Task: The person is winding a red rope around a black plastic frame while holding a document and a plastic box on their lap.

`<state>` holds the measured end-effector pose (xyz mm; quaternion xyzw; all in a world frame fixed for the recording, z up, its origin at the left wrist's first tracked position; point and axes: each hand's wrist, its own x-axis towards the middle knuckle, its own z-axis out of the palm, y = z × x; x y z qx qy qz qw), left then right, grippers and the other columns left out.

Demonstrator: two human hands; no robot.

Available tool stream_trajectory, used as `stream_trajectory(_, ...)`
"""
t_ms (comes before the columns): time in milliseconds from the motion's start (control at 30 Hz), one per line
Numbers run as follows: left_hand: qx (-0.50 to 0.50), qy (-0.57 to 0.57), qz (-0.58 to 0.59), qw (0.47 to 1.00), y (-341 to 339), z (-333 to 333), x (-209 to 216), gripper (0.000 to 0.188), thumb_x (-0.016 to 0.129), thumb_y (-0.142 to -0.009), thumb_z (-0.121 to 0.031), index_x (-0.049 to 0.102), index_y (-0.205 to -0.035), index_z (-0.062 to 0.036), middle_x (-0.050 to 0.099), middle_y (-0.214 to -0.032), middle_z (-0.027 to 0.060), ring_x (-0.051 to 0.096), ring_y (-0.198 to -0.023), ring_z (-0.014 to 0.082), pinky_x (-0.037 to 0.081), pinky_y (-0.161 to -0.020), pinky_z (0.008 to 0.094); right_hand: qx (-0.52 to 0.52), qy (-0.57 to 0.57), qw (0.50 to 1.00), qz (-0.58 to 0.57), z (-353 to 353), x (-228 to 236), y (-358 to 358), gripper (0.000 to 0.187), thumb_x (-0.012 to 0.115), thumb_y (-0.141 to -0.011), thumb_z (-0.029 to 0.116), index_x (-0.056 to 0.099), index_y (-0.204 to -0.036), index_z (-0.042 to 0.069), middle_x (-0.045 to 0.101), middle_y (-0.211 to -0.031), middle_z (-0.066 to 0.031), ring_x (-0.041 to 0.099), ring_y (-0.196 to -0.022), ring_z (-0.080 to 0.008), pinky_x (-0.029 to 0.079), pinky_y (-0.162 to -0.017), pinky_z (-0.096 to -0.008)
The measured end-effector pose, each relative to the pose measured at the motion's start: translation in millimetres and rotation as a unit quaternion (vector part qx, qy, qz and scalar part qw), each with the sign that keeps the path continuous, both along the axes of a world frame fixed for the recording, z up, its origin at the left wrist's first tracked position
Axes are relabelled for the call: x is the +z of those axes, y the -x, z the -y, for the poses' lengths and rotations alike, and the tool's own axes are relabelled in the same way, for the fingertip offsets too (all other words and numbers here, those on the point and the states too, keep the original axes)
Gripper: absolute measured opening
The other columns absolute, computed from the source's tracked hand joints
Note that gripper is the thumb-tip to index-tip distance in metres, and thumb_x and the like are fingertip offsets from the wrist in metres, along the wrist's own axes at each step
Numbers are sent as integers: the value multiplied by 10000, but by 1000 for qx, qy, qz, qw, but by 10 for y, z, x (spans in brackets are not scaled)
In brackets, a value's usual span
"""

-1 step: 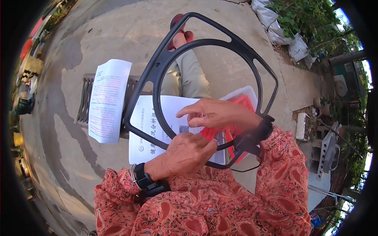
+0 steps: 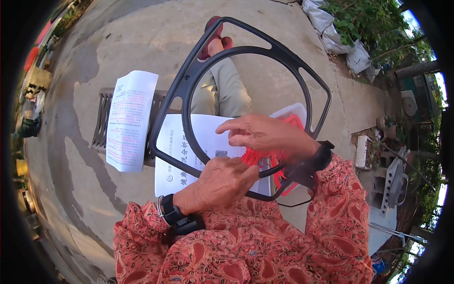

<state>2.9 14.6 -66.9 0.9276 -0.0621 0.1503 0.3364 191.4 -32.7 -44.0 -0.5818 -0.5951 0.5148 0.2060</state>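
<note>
A black frame (image 2: 185,78), with a round ring inside a rounded outer rim, lies over my lap. At its near side my left hand (image 2: 222,180) is closed, its fingers pinched on a bunch of red cord (image 2: 252,156) by the ring. Just above hovers my right hand (image 2: 269,135), slightly blurred, its index finger stretched to the left and another finger bent under it. Its remaining fingers are hidden, and no held thing shows in it. Beneath the frame, a white printed booklet (image 2: 166,142) rests on my legs.
Right of the booklet sits a red tray (image 2: 297,122), partly behind my right hand. A printed sheet (image 2: 130,118) lies on a dark slatted surface (image 2: 100,120) at left. White sacks (image 2: 358,57) and plants (image 2: 364,23) line the far right; concrete blocks (image 2: 378,187) stand nearer.
My right hand has shifted slightly right and its fingers have moved a little. The frame has slid slightly left. My left hand stays at the red cord.
</note>
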Motion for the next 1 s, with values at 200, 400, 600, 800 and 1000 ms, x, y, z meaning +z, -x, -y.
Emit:
stream_trajectory(200, 125, 124, -88, 980, -39, -218, -74, 161, 728, -837, -221, 640, -867, -90, 621, -625, 71, 621, -542, 244, 453, -503, 353, -196, -48, 978, 60, 500, 567, -58, 207, 673, -871, 179, 690, -990, 10, 694, -838, -112, 626, -663, -176, 482, -612, -306)
stream_trajectory(400, 162, 170, -125, 964, 92, -217, -111, 175, 739, -836, -228, 658, -875, -78, 619, -597, 99, 603, -492, 255, 441, -477, 360, -69, -205, 972, 88, 891, 3, 249, 173, 680, -831, 138, 705, -998, 98, 690, -835, -52, 664, -701, -234, 495, -536, -353)
stream_trajectory(600, 176, 55, -81, 980, 130, -206, -60, 172, 745, -818, -216, 641, -860, -85, 617, -617, 84, 625, -555, 263, 447, -500, 368, 54, -268, 917, 291, 786, -195, 438, 283, 608, -808, 83, 651, -1084, 133, 597, -722, -70, 631, -609, -247, 466, -479, -387)
stream_trajectory(800, 187, 6, -78, 979, 103, -232, -104, 151, 744, -812, -198, 644, -853, -93, 621, -625, 70, 624, -559, 258, 450, -504, 361, 89, -245, 890, 373, 677, -453, 452, 203, 608, -825, 79, 648, -1023, 70, 594, -668, -122, 629, -606, -296, 448, -478, -403)
stream_trajectory(1000, 195, 88, -128, 969, 75, -274, -49, 160, 707, -837, -254, 635, -847, -112, 618, -602, 93, 630, -587, 317, 457, -537, 430, -66, -308, 930, 187, 825, -226, 254, 295, 694, -809, 133, 678, -1093, 54, 577, -602, -115, 604, -531, -233, 446, -489, -346)
